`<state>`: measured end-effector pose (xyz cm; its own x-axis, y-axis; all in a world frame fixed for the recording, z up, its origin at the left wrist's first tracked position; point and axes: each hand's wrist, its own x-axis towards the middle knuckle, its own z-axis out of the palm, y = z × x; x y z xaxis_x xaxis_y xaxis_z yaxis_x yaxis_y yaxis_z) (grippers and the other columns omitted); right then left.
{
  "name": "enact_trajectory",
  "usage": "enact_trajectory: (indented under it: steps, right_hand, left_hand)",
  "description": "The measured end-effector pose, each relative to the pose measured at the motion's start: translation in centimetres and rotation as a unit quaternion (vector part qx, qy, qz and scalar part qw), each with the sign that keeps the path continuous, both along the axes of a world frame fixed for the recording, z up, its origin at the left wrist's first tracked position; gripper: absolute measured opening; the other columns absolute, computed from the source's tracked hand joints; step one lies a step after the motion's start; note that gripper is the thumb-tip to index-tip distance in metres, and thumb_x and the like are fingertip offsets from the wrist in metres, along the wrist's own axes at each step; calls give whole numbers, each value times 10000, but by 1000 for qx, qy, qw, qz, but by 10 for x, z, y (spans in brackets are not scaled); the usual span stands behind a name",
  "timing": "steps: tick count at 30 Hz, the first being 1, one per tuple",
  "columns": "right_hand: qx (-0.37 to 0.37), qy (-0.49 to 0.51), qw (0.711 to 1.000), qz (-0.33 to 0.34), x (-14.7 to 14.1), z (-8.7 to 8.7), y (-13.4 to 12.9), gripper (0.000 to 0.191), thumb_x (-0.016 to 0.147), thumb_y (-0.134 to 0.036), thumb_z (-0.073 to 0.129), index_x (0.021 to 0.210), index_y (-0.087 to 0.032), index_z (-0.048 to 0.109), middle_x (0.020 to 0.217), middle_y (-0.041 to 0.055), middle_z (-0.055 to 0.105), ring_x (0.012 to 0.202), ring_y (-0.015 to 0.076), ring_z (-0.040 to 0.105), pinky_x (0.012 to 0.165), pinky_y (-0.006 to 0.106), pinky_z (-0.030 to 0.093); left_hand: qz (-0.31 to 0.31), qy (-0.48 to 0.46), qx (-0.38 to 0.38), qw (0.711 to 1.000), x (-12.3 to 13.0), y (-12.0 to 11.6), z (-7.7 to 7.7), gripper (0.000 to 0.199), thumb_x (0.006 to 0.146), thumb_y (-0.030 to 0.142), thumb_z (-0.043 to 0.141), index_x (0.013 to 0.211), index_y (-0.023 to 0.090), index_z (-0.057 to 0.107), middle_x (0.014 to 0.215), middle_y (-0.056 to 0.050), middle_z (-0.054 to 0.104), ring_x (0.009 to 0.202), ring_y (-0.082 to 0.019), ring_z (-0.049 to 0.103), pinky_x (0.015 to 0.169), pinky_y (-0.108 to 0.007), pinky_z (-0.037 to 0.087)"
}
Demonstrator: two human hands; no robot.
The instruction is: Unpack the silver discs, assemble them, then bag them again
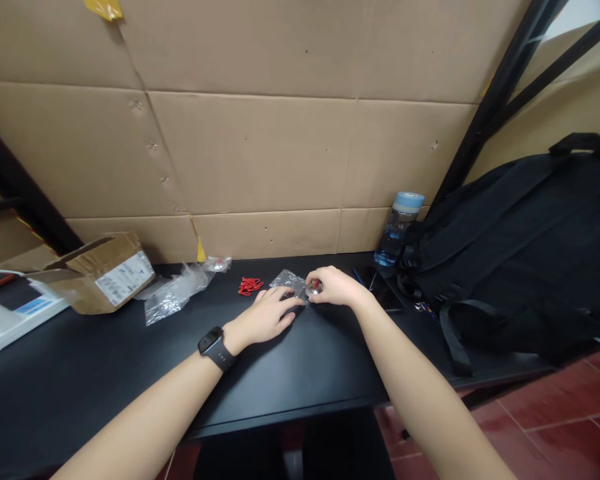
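My right hand [336, 287] curls its thumb and fingers around a small round shiny thing [310, 291] with a red part, low over the black desk. Its exact kind is too small to make out. Right beside it lies a clear plastic bag [286, 277], crinkled and flat. My left hand [273, 313], with a dark watch [211, 341] on the wrist, rests palm down with its fingers apart, the fingertips at the near edge of that bag. A little heap of red cord-like pieces [250, 287] sits just beyond the left hand.
Crumpled clear plastic bags [173, 297] lie to the left, near an open cardboard box [105, 277] and a white device [17, 320]. On the right stand a blue-capped water bottle [399, 230] and a large black backpack [525, 247]. A cardboard wall [260, 153] closes off the back.
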<state>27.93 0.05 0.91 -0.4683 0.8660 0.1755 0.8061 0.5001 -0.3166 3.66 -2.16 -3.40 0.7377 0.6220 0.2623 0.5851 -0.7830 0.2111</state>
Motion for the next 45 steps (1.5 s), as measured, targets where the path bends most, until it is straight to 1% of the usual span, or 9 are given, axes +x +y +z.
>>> enact_trajectory:
  steps: [4,10,17,23,29,32,37,42,45]
  right_hand:
    - [-6,-4,1000,-20,-1,-4,2,229,657,-307,839,841,-241,721,821,14,736,730,186,662,635,249,415]
    - [21,14,998,-55,-7,-12,7,226,676,-350,842,809,-227,706,814,14,734,746,175,664,654,241,414]
    - [-15,29,999,16,2,-5,6,238,685,-211,793,922,-228,767,840,18,739,754,166,667,672,233,446]
    - [-59,87,994,16,-1,-9,6,202,733,-178,771,930,-215,748,770,-3,729,689,148,668,640,226,447]
    - [41,117,992,-17,-19,-26,16,188,693,-194,833,801,-178,680,784,6,667,661,123,607,620,218,427]
    - [56,131,990,-14,-22,-30,19,219,683,-199,843,748,-173,635,779,-2,623,647,116,584,616,219,430]
    - [-2,162,987,20,-12,-29,20,138,766,-142,752,820,-177,630,809,-12,628,648,100,607,616,203,434]
    - [77,86,993,-31,-11,-25,18,174,748,-222,803,813,-191,644,842,-11,622,725,117,565,645,224,372]
    - [101,67,992,-47,-18,-25,16,223,775,-280,795,911,-219,629,924,-6,633,799,135,575,635,227,346]
  left_hand:
    - [2,-4,-4,1000,-1,0,-2,441,988,324,456,1423,381,502,1454,-80,477,1354,-297,426,1094,-510,372]
    - [2,0,-11,1000,-3,1,-6,438,996,335,458,1425,401,512,1491,-73,453,1385,-302,404,1113,-527,354]
    - [3,-10,-22,1000,-3,2,-3,405,993,354,477,1386,403,565,1491,-70,463,1395,-306,403,1124,-531,357]
    - [-10,-10,-43,999,-4,4,-4,405,995,341,479,1386,416,559,1550,-49,422,1428,-301,382,1134,-548,339]
    - [-5,5,-57,998,-7,7,-5,418,997,371,484,1408,428,528,1627,-48,303,1498,-339,253,1135,-634,274]
    - [-3,14,-60,998,-7,7,-5,426,998,386,480,1419,445,508,1639,-32,274,1510,-342,218,1139,-648,253]
    - [-1,17,-55,998,-7,6,-2,423,997,385,478,1410,471,505,1646,-7,258,1516,-335,200,1135,-643,261]
    - [-9,23,-73,997,-6,4,2,427,994,354,477,1400,480,510,1655,15,229,1520,-326,196,1136,-648,256]
    - [-3,37,-82,996,-5,4,4,435,994,344,472,1407,476,505,1658,24,216,1526,-320,174,1152,-643,224]
